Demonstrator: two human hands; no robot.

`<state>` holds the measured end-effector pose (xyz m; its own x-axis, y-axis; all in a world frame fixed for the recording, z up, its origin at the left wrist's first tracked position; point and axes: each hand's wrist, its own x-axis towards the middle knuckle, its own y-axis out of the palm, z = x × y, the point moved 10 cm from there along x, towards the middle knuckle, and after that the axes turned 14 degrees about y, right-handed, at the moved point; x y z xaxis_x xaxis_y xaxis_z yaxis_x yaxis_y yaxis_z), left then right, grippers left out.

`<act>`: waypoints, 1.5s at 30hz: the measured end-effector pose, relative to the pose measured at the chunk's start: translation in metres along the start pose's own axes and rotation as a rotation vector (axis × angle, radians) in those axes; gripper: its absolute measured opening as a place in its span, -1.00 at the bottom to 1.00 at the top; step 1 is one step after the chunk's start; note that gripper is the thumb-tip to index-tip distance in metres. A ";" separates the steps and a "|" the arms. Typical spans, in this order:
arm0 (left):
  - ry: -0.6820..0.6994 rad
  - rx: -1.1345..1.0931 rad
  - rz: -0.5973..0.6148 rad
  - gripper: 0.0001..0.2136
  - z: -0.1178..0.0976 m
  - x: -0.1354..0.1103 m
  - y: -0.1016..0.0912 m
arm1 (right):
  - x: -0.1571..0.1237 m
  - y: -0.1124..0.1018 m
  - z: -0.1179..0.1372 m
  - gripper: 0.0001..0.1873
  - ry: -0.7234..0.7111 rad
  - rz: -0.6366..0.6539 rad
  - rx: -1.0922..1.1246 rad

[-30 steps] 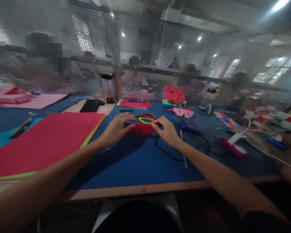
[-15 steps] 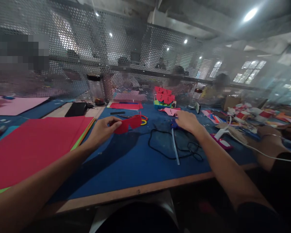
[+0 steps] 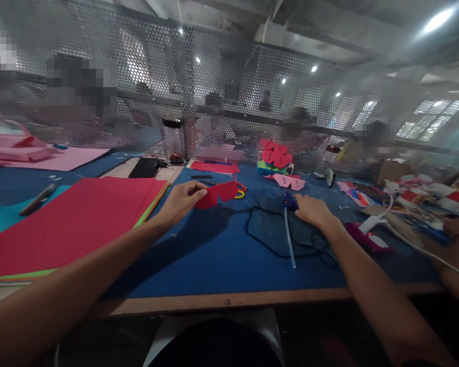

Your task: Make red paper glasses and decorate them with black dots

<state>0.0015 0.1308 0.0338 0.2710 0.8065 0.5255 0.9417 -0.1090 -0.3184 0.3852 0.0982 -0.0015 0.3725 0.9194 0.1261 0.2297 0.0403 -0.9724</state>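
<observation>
Pinched in the fingers of my left hand [image 3: 185, 203] is a red paper cutout [image 3: 226, 190] with a notched edge, held above the blue tabletop. My right hand [image 3: 315, 211] has its fingertips closed at a dark blue glue gun [image 3: 287, 200], partly covered by the fingers. A clear glue stick [image 3: 289, 239] sticks out from the gun toward me, and its black cord [image 3: 252, 235] loops on the table. Just beyond lies a pink paper cutout [image 3: 288, 181] with black dots. Scissors [image 3: 241, 191] with red and yellow handles lie partly behind the red cutout.
At left are stacked red sheets [image 3: 80, 219], a phone [image 3: 144, 167] and a jar [image 3: 173, 142]. Red cutouts [image 3: 276, 153] fill a small box at the back. A purple power strip [image 3: 367, 238] with a white cable and a co-worker's arm [image 3: 457, 255] are at right.
My right hand has moved back from the pink cutout to the glue gun's side. My left hand still holds the red cutout. The view has turned slightly left.
</observation>
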 end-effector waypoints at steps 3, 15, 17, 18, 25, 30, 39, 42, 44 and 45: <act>-0.005 -0.008 0.004 -0.84 0.000 0.000 0.001 | -0.002 -0.002 0.003 -0.48 0.011 -0.042 0.047; -0.005 -0.032 0.043 -0.78 0.002 0.003 0.002 | -0.025 -0.070 0.056 -0.51 -0.229 -0.027 1.052; -0.010 -0.028 0.045 -0.78 0.002 0.002 0.001 | -0.046 -0.079 0.085 -0.55 -0.328 0.050 1.176; -0.008 -0.023 0.048 -0.77 0.001 0.002 0.001 | -0.057 -0.081 0.098 -0.58 -0.360 0.083 1.192; -0.022 -0.007 0.033 -0.77 0.006 0.001 0.000 | -0.096 -0.077 0.128 -0.66 -0.447 0.116 1.246; -0.021 0.021 0.018 -0.76 0.009 0.002 0.000 | -0.100 -0.075 0.123 -0.72 -0.482 0.100 1.232; -0.031 -0.005 0.023 -0.73 0.014 0.001 0.001 | -0.103 -0.075 0.131 -0.74 -0.574 0.044 1.106; -0.032 -0.009 0.020 -0.73 0.015 0.000 0.002 | -0.105 -0.080 0.130 -0.73 -0.590 -0.009 1.090; -0.030 -0.008 0.021 -0.74 0.014 0.000 0.002 | -0.107 -0.083 0.129 -0.71 -0.598 -0.050 1.085; -0.029 -0.004 0.022 -0.74 0.014 0.000 0.002 | -0.107 -0.085 0.129 -0.70 -0.601 -0.064 1.081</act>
<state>0.0007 0.1388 0.0226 0.2861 0.8203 0.4952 0.9362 -0.1292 -0.3268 0.2097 0.0466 0.0419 -0.1489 0.9259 0.3472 -0.7341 0.1318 -0.6662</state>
